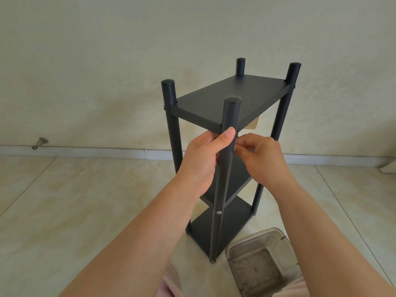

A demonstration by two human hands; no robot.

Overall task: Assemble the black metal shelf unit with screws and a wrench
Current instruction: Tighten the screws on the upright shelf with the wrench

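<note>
The shelf unit [227, 146], upright on the floor [75, 200], is being steadied by the left hand [203, 159] wrapped round its near post while the right hand [259, 155] is pinching something unseen beside it; judged rigid, light, best gripped by posts.

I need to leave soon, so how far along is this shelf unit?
Nearly done: the shelf unit stands upright with three shelves on four posts. Left hand grips the near post; right hand pinches at the top-shelf joint. That fastening looks left.
</note>
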